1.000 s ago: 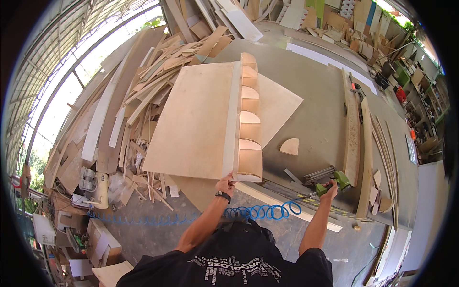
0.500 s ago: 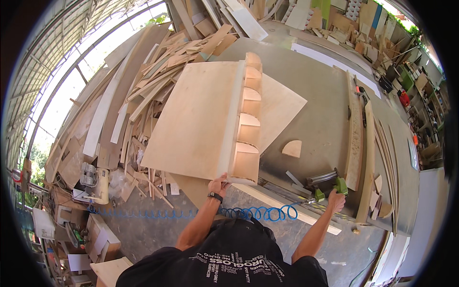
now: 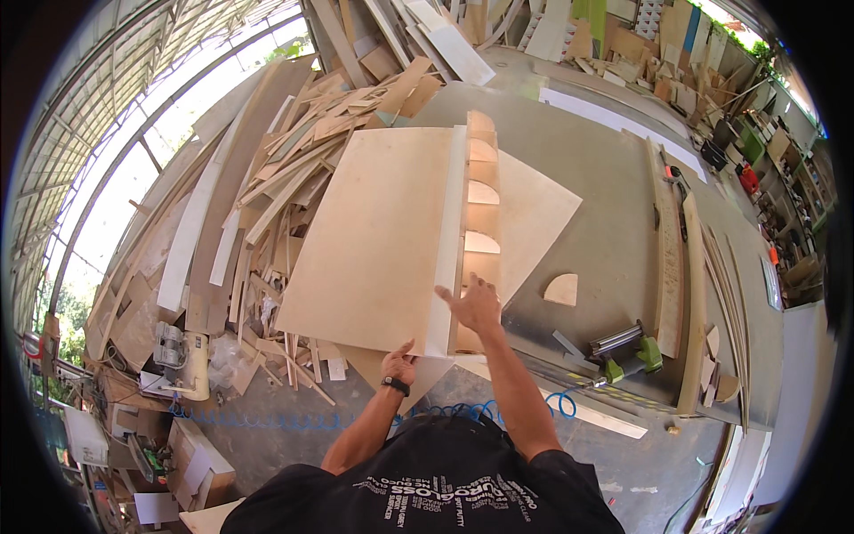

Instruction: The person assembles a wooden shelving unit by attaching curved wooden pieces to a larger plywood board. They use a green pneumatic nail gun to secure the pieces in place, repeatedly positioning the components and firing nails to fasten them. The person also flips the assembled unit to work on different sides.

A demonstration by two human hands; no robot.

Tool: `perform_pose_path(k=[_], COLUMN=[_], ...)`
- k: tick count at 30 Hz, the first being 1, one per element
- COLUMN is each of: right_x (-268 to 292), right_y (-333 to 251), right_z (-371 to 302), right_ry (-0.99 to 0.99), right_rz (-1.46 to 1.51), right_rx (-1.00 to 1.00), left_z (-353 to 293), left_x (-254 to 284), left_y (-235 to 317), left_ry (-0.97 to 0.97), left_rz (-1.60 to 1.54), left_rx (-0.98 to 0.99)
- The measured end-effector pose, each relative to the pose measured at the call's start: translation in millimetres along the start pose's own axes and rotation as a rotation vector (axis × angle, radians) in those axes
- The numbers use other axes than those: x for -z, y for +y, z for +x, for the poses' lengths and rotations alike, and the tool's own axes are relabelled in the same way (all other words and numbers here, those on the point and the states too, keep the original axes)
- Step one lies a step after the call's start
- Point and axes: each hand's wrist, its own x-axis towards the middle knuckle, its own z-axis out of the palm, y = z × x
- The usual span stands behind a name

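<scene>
A broad plywood panel (image 3: pixel 369 231) lies on the worktable, with a narrow wooden frame (image 3: pixel 483 214) along its right edge. Several half-round dividers split that frame into compartments. My left hand (image 3: pixel 399 365) grips the panel's near edge by the right corner, thumb on top, the other fingers partly hidden. Over the near end of the frame, my right hand (image 3: pixel 476 307) is spread with thumb and fingers apart; whether it presses on the wood I cannot tell. A green nail gun (image 3: pixel 636 356) lies on the table to the right, out of my hands.
Another plywood sheet (image 3: pixel 543 209) lies beneath the frame. A loose rounded wooden piece (image 3: pixel 561 289) sits right of it. Long boards (image 3: pixel 667 258) run along the table's right side. Offcuts (image 3: pixel 285 178) are heaped on the left. A coiled blue air hose (image 3: pixel 267 414) stretches across near my body.
My right hand has let go of the nail gun and moved left onto the frame's near end. The panel and frame appear slightly lower and farther right in view.
</scene>
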Motion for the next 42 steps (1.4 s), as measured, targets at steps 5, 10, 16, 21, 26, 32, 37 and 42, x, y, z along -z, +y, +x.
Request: perform_pose_path(k=[5, 10, 16, 21, 26, 32, 37, 42], right_x=[-46.5, -48.7, -43.0, -32.8, -40.1, -50.1, -15.0, 131.8], right_y=[-35.2, -53.4, -59.5, -78.3, -93.2, -95.6, -79.9, -84.1], right_z=[-8.0, 0.9, 11.2, 0.6, 7.3, 13.5, 24.5, -28.2], right_ry=[0.194, 0.285, 0.359, 0.204, 0.104, -0.133, -0.031, 0.294], right_rz=[-0.029, 0.161, 0.538, 1.273, 1.289, 1.204, 1.256, 1.591], right_rx=[0.066, 0.04, 0.021, -0.053, -0.114, -0.077, 0.017, 0.311], left_z=[28.2, -19.9, -72.6, -127.2, -131.2, -147.0, -139.6, -122.3], left_x=[14.1, -26.9, -91.3, -166.4, -206.2, -212.1, -228.1, -218.1], left_y=[32.7, 71.1, 136.0, 168.9, 187.5, 204.1, 238.8, 274.8], left_ry=[0.122, -0.021, -0.275, -0.42, -0.391, -0.424, -0.56, -0.564], left_rz=[0.16, 0.06, 0.169, 0.334, 0.7, 1.07, 1.143, 1.245], left_rx=[-0.216, -0.47, -0.779, -1.031, -1.44, -1.498, -1.584, -1.686])
